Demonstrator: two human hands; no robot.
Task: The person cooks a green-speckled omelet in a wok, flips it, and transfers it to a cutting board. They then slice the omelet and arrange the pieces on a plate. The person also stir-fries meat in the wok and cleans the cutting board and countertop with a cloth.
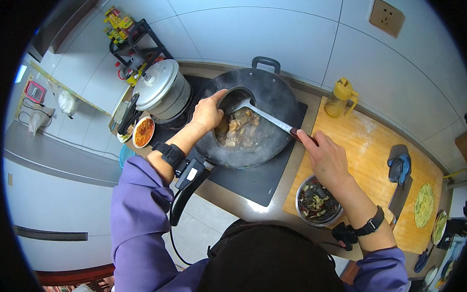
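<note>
My left hand (208, 111) grips the rim of a small bowl (241, 93), which is tilted over a large black wok (276, 89). In my right hand (327, 157) is the dark red handle of a metal spatula (271, 118), whose blade reaches into the bowl's mouth. Chunks of meat (242, 127) in a little liquid lie in the wok, with steam rising. The bowl's underside is hidden. Below my right hand, a metal bowl (299, 204) holds dark pieces and pale slices, perhaps garlic.
A lidded metal pressure cooker (167, 99) stands left of the wok, beside a bowl of red-orange food (144, 132). On the wooden board (356, 150) are a yellow-topped oil jug (339, 97), a broad knife (400, 200), a blue-and-dark bundle (399, 164) and a green flatbread (424, 205).
</note>
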